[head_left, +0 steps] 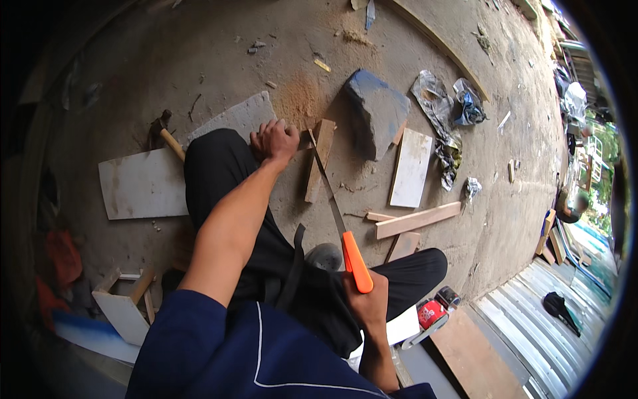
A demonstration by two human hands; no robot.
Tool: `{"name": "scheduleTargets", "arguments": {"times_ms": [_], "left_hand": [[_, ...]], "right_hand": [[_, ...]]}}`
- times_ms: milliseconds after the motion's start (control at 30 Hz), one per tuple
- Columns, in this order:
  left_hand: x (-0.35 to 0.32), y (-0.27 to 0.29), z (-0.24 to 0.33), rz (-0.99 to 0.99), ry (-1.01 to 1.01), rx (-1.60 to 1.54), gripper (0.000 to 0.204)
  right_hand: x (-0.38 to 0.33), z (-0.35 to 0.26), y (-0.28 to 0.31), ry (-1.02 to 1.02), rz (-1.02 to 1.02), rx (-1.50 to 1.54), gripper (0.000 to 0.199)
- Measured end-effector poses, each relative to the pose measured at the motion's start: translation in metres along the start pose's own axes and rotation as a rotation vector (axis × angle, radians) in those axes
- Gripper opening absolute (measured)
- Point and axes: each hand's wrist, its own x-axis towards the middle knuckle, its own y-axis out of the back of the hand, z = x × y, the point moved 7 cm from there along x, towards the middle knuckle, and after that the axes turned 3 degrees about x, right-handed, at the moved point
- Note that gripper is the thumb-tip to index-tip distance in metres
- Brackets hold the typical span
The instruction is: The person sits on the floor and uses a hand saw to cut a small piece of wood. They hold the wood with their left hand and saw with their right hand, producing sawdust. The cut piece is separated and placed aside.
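Note:
My right hand (369,299) is wrapped round the orange handle of a handsaw (334,203). The thin blade points away from me, and its tip lies close to the far end of a short wooden block (319,166) on the ground. Left of that block, my left hand (274,141) is closed with curled fingers beside my knee. A narrow dark edge shows between it and the block; whatever the fingers grip is hidden. A grey-blue stone (380,114) sits just right of the block, and sawdust (299,100) is scattered beyond.
A hammer (166,136) and white boards (143,186) lie to the left. A white panel (411,167), wooden strips (419,220) and crumpled plastic (435,100) are on the right. Near my right leg stands a red tape roll or similar round item (432,314). Corrugated sheets (531,319) lie lower right.

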Motion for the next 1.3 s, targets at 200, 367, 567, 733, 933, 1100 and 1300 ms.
{"name": "scheduleTargets", "arguments": {"times_ms": [200,367,567,733,933,1100,1300], "left_hand": [[0.026,0.010,0.001,-0.009,-0.017,-0.037,0.019],[0.036,0.002,-0.026,0.021,-0.006,-0.024,0.019],[0.050,-0.019,-0.038,0.009,-0.022,-0.058,0.018],[0.044,-0.021,-0.032,-0.037,0.007,-0.055,0.019],[0.044,-0.017,-0.009,0.045,-0.007,-0.054,0.019],[0.020,-0.033,0.015,-0.027,0.005,-0.069,0.018],[0.046,-0.045,0.002,0.020,0.011,-0.024,0.018]], "right_hand": [[0.114,-0.001,-0.059,-0.121,-0.017,-0.070,0.026],[0.047,-0.016,-0.041,-0.038,-0.054,-0.052,0.023],[0.124,0.002,-0.098,-0.104,-0.016,-0.063,0.026],[0.119,0.014,-0.086,-0.107,-0.029,-0.102,0.023],[0.069,0.021,-0.032,-0.001,-0.043,-0.054,0.017],[0.131,0.032,-0.048,-0.070,0.001,-0.024,0.022],[0.068,0.037,-0.023,0.023,-0.060,-0.056,0.014]]}}
